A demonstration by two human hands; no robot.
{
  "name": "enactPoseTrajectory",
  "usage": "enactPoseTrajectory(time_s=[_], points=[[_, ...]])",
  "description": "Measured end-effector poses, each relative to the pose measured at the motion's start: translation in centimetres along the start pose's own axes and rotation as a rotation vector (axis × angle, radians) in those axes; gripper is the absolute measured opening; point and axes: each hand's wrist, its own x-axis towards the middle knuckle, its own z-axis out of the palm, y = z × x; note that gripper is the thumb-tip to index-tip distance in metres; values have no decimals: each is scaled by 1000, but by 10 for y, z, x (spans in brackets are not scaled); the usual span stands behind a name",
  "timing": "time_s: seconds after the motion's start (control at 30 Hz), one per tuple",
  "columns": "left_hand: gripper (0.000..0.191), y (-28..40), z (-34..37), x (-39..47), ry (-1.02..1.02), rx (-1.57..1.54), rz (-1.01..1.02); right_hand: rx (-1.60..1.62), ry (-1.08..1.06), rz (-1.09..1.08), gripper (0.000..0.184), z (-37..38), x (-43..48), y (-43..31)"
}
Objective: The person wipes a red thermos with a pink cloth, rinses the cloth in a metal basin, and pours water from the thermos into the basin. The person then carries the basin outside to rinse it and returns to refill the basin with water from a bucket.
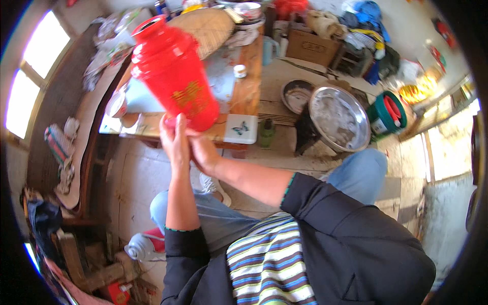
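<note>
A red vacuum flask shell [173,76] with gold markings and an uncovered round mouth is held up, tilted to the upper left, over the near edge of the wooden table [248,91]. My left hand [175,143] grips its lower end from the left side. Close beside it, my right hand [203,150] supports the bottom from below; some of its fingers are hidden. A white square box with a butterfly picture [241,129] lies at the table corner, to the right of the flask.
On the table are a woven round tray [207,28], a small white jar [239,71] and a paper cup [116,105]. A metal basin [339,118], a green bottle [267,133] and a green bucket [386,114] stand to the right. Another flask [143,246] is on the floor, lower left.
</note>
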Motion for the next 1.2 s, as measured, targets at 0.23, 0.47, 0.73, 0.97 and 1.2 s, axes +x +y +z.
enactPoseTrajectory(time_s=[0.23, 0.47, 0.73, 0.97, 1.2], points=[[32, -26, -25, -27, -217, -476, -510, -1037, -86, -313, 43, -44, -59, -112], [37, -87, -50, -58, -391, -466, -697, -1078, 758, -489, 44, -288, -195, -399], [39, -64, 17, -110, -389, -293, -771, -987, 2056, -21, 67, -583, -359, -556], [41, -73, 46, -108, -321, -184, -770, -47, 1519, -372, 23, -652, -366, -597], [37, -59, 78, -118, -330, -171, -782, -150, 1356, -359, 11, -653, -394, -635]])
